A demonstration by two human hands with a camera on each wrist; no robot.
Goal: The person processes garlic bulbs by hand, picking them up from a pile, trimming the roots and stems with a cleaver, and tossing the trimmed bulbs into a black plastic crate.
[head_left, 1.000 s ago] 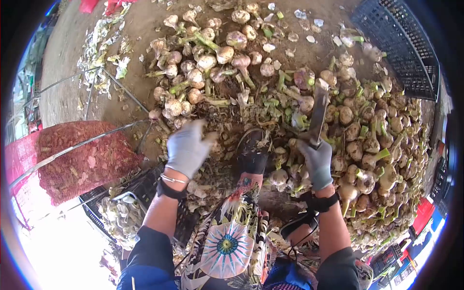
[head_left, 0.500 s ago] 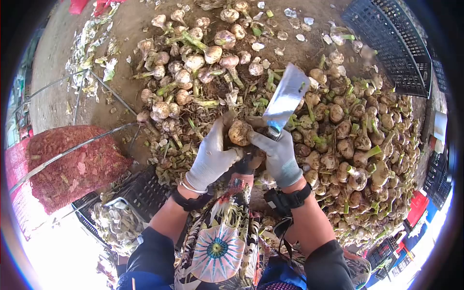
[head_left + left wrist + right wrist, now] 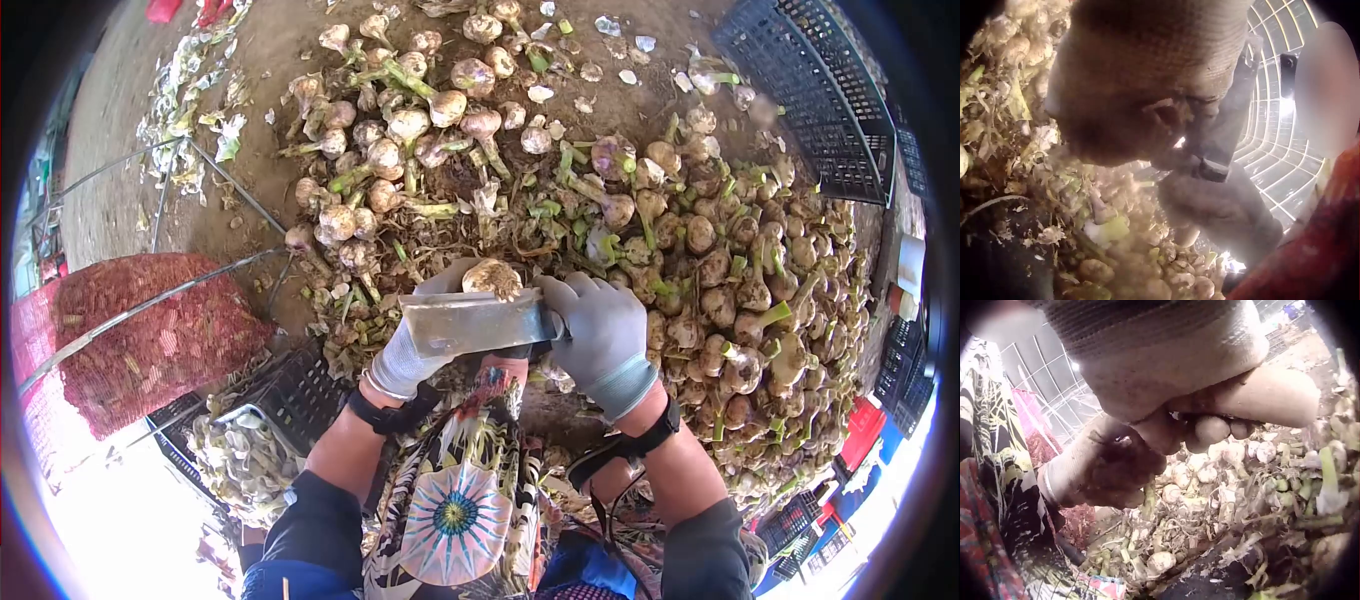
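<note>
In the head view my gloved left hand (image 3: pixel 402 362) holds a dirt-streaked garlic bulb (image 3: pixel 491 278) over the peelings, near my knees. My gloved right hand (image 3: pixel 603 340) grips a cleaver (image 3: pixel 475 325) by its handle. The broad blade lies crosswise just below the bulb and hides much of my left palm and fingers. In the left wrist view my left hand (image 3: pixel 1141 81) fills the top, with my right hand (image 3: pixel 1219 212) below it. The right wrist view shows both hands close together, my left hand (image 3: pixel 1097 465) on the far side.
A large heap of garlic (image 3: pixel 740 320) spreads on the right, and a smaller group (image 3: pixel 400 130) lies ahead on the ground. A red mesh sack (image 3: pixel 160 330) stands at left behind a metal frame. Black crates (image 3: pixel 820 90) stand at upper right; another crate (image 3: pixel 310 400) sits beside my left arm.
My hands were apart a second ago, the left one empty. They came together with a garlic bulb in the left hand, and the cleaver has swung from pointing up to lying crosswise below it.
</note>
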